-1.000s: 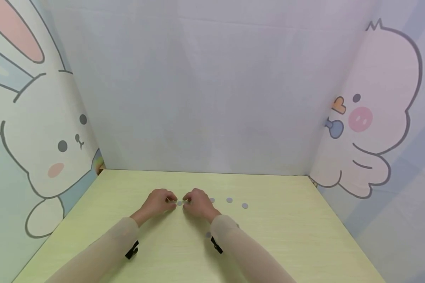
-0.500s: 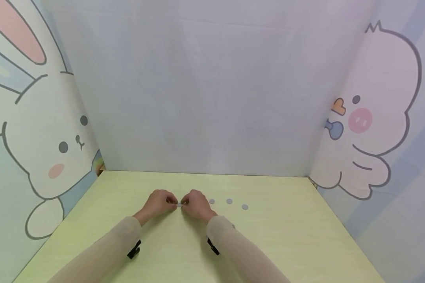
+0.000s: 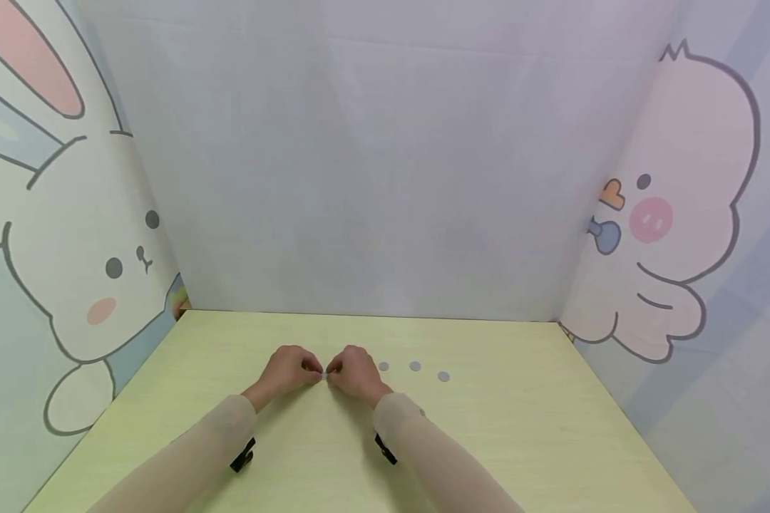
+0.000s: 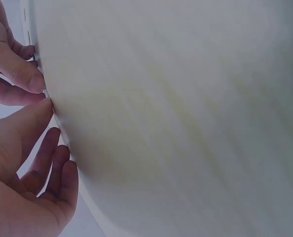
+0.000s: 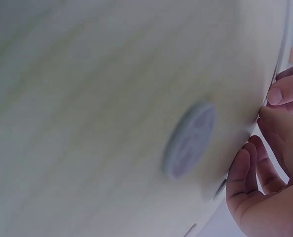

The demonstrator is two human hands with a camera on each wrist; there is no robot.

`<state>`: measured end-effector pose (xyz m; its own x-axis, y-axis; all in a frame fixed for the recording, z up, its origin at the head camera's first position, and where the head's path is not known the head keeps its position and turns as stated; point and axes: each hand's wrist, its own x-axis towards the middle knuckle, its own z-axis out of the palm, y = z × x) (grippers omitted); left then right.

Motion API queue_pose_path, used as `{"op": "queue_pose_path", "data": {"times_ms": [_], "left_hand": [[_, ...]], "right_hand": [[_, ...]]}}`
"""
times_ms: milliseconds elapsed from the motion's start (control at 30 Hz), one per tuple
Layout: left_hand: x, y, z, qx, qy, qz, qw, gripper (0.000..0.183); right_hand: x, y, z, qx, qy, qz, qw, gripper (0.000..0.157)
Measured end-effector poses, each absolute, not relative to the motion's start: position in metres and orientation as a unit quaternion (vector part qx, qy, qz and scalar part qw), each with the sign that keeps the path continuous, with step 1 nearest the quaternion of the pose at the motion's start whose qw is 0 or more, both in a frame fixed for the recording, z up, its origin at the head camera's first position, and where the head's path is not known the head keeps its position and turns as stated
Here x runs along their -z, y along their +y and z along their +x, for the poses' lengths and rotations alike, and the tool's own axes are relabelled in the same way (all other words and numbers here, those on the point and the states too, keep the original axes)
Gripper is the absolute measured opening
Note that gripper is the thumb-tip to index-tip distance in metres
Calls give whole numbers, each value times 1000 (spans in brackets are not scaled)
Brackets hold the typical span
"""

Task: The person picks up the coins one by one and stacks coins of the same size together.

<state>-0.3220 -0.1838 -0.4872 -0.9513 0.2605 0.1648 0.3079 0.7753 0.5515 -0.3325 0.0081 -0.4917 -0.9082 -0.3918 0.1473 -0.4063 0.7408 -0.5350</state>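
Between the fingertips of both hands, a small grey disc (image 3: 324,377) shows in the head view, mostly covered. My left hand (image 3: 287,370) pinches at its left side, thumb and curled fingers down by the tabletop. From the right, my right hand (image 3: 356,372) pinches at the same disc, and the two hands nearly meet. The wrist views show the fingertips low against the table, but the disc itself is too hidden there to make out. Another grey disc (image 5: 190,140), with a raised pattern, lies flat near my right wrist.
Right of my right hand, three grey discs lie spaced apart: a near one (image 3: 383,366), a middle one (image 3: 415,366) and an outer one (image 3: 444,376). The pale yellow table (image 3: 520,427) reaches back to a plain curtain (image 3: 359,178), with cartoon-printed curtains at both sides.
Both hands have closed in on the small disc, the right moving slightly left, and now cover most of it. A disc seen beside the right sleeve earlier is hidden in the head view.
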Motion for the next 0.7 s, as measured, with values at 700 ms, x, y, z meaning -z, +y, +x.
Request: {"op": "queue_pose_path", "data": {"times_ms": [700], "left_hand": [[485,-184,-314,300,-940,-158,20,8]], "right_hand": [[492,8,-326,-304,-930,205,-3,4]]}}
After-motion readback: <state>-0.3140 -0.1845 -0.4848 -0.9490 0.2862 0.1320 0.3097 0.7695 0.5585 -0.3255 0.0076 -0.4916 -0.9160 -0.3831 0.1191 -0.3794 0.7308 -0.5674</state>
